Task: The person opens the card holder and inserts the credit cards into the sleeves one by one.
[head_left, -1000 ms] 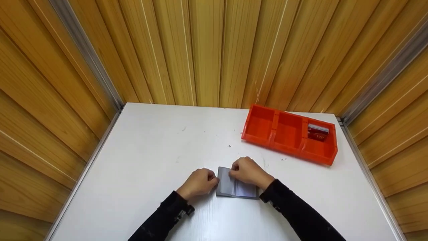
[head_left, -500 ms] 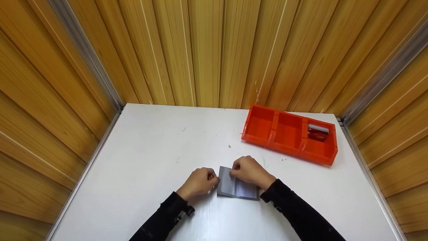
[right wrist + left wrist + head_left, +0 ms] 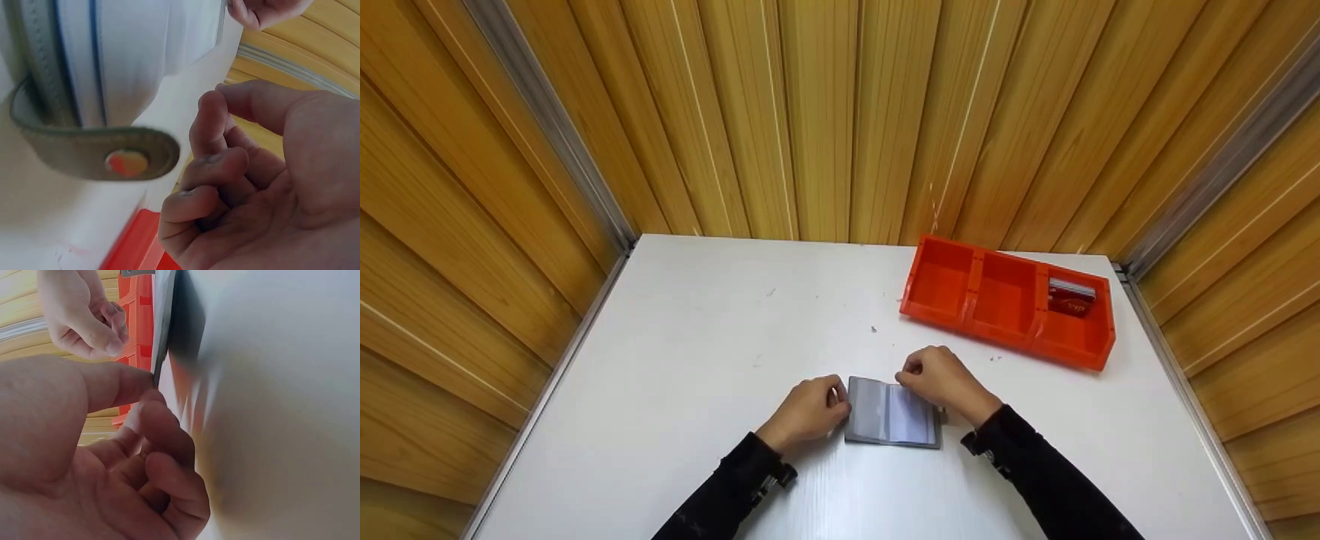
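A small grey card holder point(image 3: 870, 409) lies spread open on the white table, with clear plastic sleeves point(image 3: 911, 424) on its right half. My left hand point(image 3: 810, 409) pinches the holder's left edge between thumb and index finger, as the left wrist view shows at the fingertips point(image 3: 149, 385). Over the upper right corner hovers my right hand point(image 3: 945, 379), its fingers curled. In the right wrist view the thumb and index fingertip of that hand point(image 3: 242, 163) meet with nothing between them. Beside them, a strap point(image 3: 73, 152) with a round metal snap point(image 3: 126, 163) sticks out from the holder.
A red bin point(image 3: 1005, 296) with three compartments stands at the back right of the white table point(image 3: 720, 322). Its right compartment holds a stack of red cards point(image 3: 1070, 300). Wood-patterned panels point(image 3: 817, 120) wall in the table at the back and sides.
My right hand has left the holder's left page and moved right, to the upper right corner. The sleeves of the right half now show more. My left hand stays at the left edge.
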The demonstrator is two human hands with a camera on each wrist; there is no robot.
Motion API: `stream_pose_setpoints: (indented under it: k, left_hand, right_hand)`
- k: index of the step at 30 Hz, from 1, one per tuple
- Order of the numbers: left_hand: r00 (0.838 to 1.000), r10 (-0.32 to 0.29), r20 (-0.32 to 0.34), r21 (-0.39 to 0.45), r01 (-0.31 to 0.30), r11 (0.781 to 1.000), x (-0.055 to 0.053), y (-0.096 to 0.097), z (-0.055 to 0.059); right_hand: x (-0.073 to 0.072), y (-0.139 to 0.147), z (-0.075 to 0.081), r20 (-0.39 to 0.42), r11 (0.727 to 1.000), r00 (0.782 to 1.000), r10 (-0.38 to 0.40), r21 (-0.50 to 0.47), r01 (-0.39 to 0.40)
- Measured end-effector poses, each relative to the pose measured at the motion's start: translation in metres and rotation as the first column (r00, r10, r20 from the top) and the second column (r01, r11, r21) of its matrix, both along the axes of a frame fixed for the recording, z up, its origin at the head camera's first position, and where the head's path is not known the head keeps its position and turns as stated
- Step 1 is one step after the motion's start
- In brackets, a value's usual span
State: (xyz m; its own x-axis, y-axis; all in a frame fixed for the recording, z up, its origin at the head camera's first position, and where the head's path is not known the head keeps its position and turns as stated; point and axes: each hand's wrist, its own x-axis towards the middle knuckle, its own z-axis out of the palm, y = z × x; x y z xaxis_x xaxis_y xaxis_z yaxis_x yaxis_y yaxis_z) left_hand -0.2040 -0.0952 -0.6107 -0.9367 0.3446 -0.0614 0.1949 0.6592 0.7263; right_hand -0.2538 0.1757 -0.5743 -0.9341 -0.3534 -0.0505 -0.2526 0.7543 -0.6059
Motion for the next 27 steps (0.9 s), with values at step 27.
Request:
stream_pose_setpoints:
  k: [27]
  left_hand:
    - [1.000, 0.024, -0.016, -0.042, -0.024, 0.999, 0.000, 0.005, -0.003]
  right_hand:
    - [-0.004, 0.047, 0.021, 0.007, 0.997, 0.997, -0.079, -0.014, 0.079]
